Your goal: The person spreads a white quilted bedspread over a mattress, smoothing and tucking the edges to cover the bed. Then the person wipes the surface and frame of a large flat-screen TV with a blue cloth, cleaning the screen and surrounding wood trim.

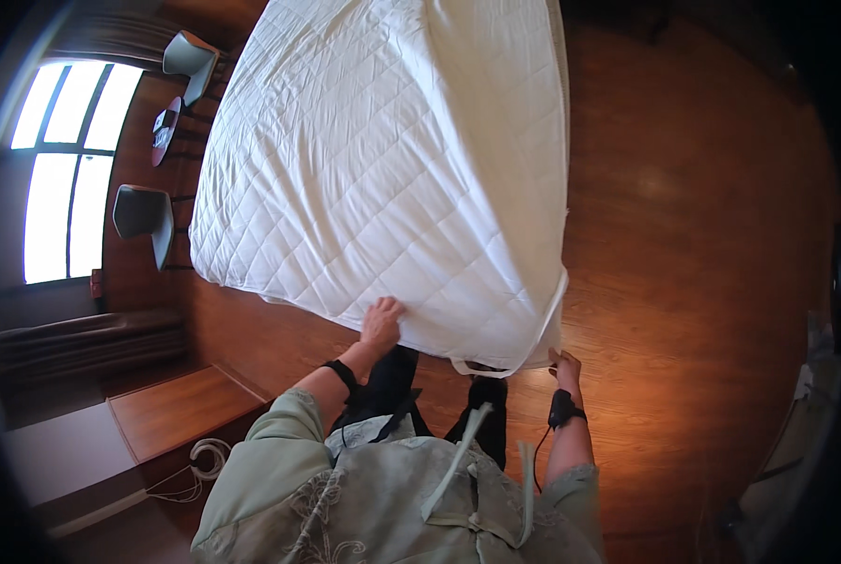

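A white quilted mattress pad (345, 197) covers the bed in front of me, with creases running along its length and a long raised fold toward the right. My left hand (381, 324) is closed on its near edge, left of the near right corner. At that corner my right hand (564, 367) has its fingers bent around the edge of the pad, partly hidden by it. Between my hands, a white corner strap (481, 372) hangs loose in a loop and runs up over the corner. Dark bands circle both my wrists.
Wooden floor (683, 216) stretches along the bed's right side. On the left are two grey chairs (143, 214), a small round table (165, 132) and a bright window (68, 169). A wooden-topped desk (185, 414) with a coiled white cable (211, 458) stands at the near left.
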Available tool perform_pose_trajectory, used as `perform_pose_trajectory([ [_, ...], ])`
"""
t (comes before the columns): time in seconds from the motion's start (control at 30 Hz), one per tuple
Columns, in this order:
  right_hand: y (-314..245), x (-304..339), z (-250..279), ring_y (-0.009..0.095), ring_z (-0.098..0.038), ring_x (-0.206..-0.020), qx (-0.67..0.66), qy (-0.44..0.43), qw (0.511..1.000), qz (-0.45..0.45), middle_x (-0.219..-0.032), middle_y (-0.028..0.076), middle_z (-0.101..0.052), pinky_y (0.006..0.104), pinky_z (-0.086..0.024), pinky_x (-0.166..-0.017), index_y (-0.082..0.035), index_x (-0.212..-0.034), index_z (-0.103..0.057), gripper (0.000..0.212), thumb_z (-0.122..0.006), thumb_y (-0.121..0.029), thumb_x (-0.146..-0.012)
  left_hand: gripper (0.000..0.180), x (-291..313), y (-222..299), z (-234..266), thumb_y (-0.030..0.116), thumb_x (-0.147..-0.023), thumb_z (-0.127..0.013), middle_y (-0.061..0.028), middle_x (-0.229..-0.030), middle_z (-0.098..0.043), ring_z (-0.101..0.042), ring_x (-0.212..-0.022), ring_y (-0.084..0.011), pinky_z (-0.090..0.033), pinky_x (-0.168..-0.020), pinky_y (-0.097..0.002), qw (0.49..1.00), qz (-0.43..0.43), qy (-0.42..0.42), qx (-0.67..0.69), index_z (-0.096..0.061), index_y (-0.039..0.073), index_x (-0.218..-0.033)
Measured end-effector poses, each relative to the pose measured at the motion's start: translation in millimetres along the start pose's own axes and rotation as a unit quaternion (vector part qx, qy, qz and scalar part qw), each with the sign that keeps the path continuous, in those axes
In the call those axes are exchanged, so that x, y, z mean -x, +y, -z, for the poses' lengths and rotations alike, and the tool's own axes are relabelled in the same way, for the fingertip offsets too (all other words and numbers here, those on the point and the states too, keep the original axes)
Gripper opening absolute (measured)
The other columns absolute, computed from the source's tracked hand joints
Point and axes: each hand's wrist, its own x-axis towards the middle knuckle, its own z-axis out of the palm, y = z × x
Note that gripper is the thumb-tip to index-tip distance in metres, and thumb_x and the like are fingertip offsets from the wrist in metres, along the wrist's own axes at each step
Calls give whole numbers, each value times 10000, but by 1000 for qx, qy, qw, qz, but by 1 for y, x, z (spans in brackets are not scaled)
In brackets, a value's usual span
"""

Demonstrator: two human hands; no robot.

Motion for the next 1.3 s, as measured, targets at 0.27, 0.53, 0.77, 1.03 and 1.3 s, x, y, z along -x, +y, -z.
perform_pose_trajectory([
  [0.27, -93, -1, -26, 237, -577, -1035, 11, 18, 956, 293, -1148, 129, -599, 332, -451, -903, 6, -1204, -542, 383, -613, -112, -847, 991, -59, 139, -35, 633, -850, -487, -221, -1549, 162, 199, -1424, -378, 75, -1121, -561, 982, 32, -185, -10, 66, 155, -1519],
  [0.53, -158, 26, -71, 375, -451, -1192, 381, 151, 815, 410, -1245, 203, -484, 520, -393, -941, -70, -1339, -403, 540, -575, -144, -832, 1003, -68, 135, -57, 674, -839, -475, -219, -1552, 143, 190, -1425, -381, 65, -1128, -551, 985, 17, -171, -11, 17, 128, -1521],
  [0.77, -204, 8, -71, 379, -436, -1194, 468, 103, 761, 437, -1276, 209, -450, 500, -368, -969, -29, -1282, -437, 519, -606, -156, -808, 989, -51, 115, -85, 693, -820, -488, -217, -1562, 36, 95, -1441, -392, 13, -1134, -572, 997, -10, -74, 14, -56, 149, -1524],
  [1.03, -272, -79, -119, 399, -546, -1043, 412, -39, 804, 427, -1066, 240, -587, 442, -438, -895, 33, -1131, -507, 404, -622, -186, -811, 965, -55, 116, -81, 704, -807, -493, -205, -1564, -33, 56, -1448, -380, 13, -1139, -555, 999, -25, -34, 11, -140, 156, -1518],
  [1.3, -323, -107, -141, 173, -583, -721, 338, -130, 879, 310, -786, 98, -646, 344, -477, -644, 42, -842, -617, 333, -687, -284, -826, 969, -46, 128, -72, 728, -793, -472, -183, -1571, -45, 41, -1457, -350, 19, -1148, -540, 997, 28, -74, 7, -132, 189, -1523],
])
